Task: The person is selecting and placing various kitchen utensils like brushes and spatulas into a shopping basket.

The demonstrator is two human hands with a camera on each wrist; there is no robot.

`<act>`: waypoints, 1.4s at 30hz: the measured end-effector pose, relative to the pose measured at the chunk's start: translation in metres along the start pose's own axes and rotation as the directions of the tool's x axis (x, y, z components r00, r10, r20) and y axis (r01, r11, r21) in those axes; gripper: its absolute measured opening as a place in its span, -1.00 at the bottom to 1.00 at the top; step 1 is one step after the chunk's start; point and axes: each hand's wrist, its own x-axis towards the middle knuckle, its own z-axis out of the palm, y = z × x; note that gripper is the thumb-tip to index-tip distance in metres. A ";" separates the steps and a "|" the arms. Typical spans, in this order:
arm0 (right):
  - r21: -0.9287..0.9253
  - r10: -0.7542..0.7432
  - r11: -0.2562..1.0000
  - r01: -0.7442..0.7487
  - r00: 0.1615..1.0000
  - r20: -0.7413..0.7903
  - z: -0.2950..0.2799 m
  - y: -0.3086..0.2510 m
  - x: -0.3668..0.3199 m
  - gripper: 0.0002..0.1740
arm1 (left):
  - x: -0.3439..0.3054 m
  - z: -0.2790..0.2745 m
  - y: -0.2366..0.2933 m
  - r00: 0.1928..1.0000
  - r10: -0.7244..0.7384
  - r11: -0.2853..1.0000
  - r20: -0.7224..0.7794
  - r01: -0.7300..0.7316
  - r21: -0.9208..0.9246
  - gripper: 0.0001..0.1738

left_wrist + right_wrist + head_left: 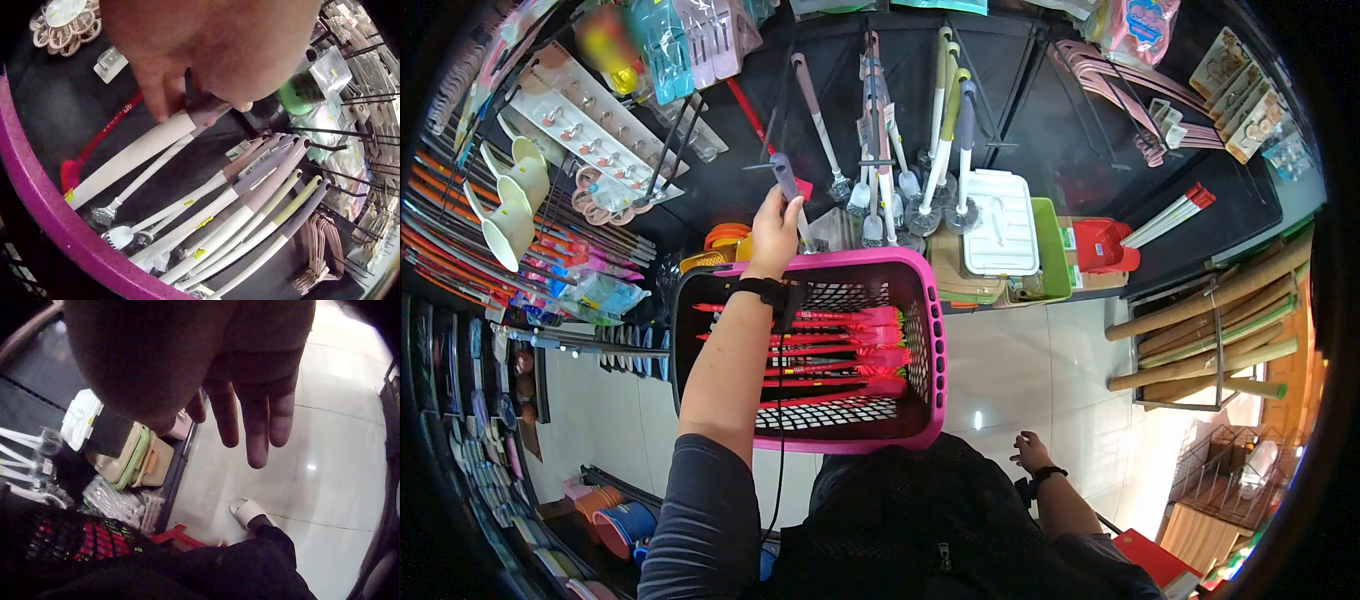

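Observation:
My left hand (775,235) reaches over the basket to the display wall and grips a long-handled brush (784,172) by its purple-grey grip. In the left wrist view, the fingers close around that grip, and its white shaft (134,159) slants down behind the basket rim, which hides its head. More toilet brushes (878,150) with white shafts and pastel grips hang beside it, heads wrapped in clear plastic. Lower right in the head view, my right hand (1030,455) hangs over the floor, holding nothing, its fingers (256,425) loosely extended.
A pink-rimmed basket (938,370) in front of my body holds several long red items (880,358). Right of the brushes stand a white-lidded box (1000,225), a green bin (1055,250) and a red dustpan (1105,245). Pink hangers (1120,85) hang at the upper right.

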 end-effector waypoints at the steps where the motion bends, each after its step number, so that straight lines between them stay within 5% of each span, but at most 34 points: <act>1: -0.004 0.003 1.000 -0.003 1.000 0.003 -0.003 -0.001 0.003 -0.44 | 0.003 0.000 0.000 0.999 -0.033 0.999 0.031 0.033 0.009 -0.77; 13: 0.066 0.009 0.998 -0.009 1.000 0.006 -0.027 -0.001 0.009 -0.46 | 0.089 0.028 -0.001 0.981 -0.186 0.931 0.056 0.158 0.327 -0.69; 19: 0.112 0.054 0.992 -0.051 0.998 -0.022 -0.037 0.022 -0.011 -0.46 | 0.154 0.054 -0.057 0.997 -0.070 0.831 0.036 0.038 0.555 -0.58; 20: 0.086 0.074 0.994 -0.072 0.997 -0.020 -0.039 0.028 -0.014 -0.46 | 0.153 0.060 -0.055 0.998 -0.052 0.876 -0.028 0.059 0.480 -0.38; 21: 0.056 0.096 0.994 -0.095 0.995 -0.017 -0.043 0.035 -0.017 -0.46 | 0.148 0.062 -0.045 0.998 -0.063 0.877 -0.030 0.070 0.475 -0.38; 23: 0.034 0.093 0.995 -0.092 0.995 -0.020 -0.051 0.040 -0.021 -0.45 | 0.132 0.063 -0.025 0.955 -0.291 0.829 -0.057 0.281 0.484 -0.20; 24: 0.020 0.051 0.999 -0.050 0.998 -0.021 -0.055 0.040 -0.019 -0.46 | 0.114 0.062 -0.022 0.969 -0.236 0.915 -0.072 0.246 0.320 -0.14; 25: 0.006 0.007 1.000 -0.007 1.000 -0.020 -0.059 0.038 -0.014 -0.45 | 0.095 0.059 -0.028 0.979 -0.198 0.934 -0.049 0.203 0.293 -0.15; 26: -0.135 -0.078 0.988 0.079 0.997 0.009 -0.065 0.031 -0.008 -0.47 | 0.073 0.057 -0.051 0.994 -0.107 0.994 0.005 0.107 -0.001 -0.15; 27: -0.147 -0.085 0.985 0.086 0.996 0.013 -0.070 0.019 0.000 -0.47 | 0.035 0.050 -0.011 0.981 -0.174 0.985 -0.085 0.175 0.008 -0.18; 29: -0.202 -0.261 0.947 0.251 0.965 -0.021 -0.072 -0.040 0.013 -0.49 | -0.030 0.029 0.015 0.986 -0.163 0.985 -0.035 0.161 -0.059 -0.27; 31: -0.261 -0.489 0.846 0.465 0.872 -0.032 -0.067 -0.118 0.024 -0.52 | -0.090 0.002 0.046 0.949 -0.309 0.936 0.058 0.315 -0.158 -0.34; 35: -0.004 -0.755 0.648 0.762 0.643 0.127 -0.022 -0.306 0.016 -0.62 | -0.208 -0.042 0.055 0.930 -0.366 0.928 -0.039 0.362 -0.093 -0.44; 38: 0.098 -0.952 0.260 0.960 0.239 0.189 0.023 -0.438 -0.029 -0.64 | -0.275 -0.065 0.076 0.857 -0.492 0.870 -0.151 0.479 -0.115 -0.45; 41: -0.015 -0.957 0.249 0.969 0.248 0.152 0.058 -0.528 -0.044 -0.50 | -0.328 -0.086 0.085 0.787 -0.572 0.820 -0.230 0.547 -0.168 -0.46; 42: -0.054 -0.988 0.131 0.990 0.135 0.077 0.071 -0.549 -0.035 -0.44 | -0.340 -0.092 0.090 0.783 -0.575 0.818 -0.238 0.550 -0.166 -0.46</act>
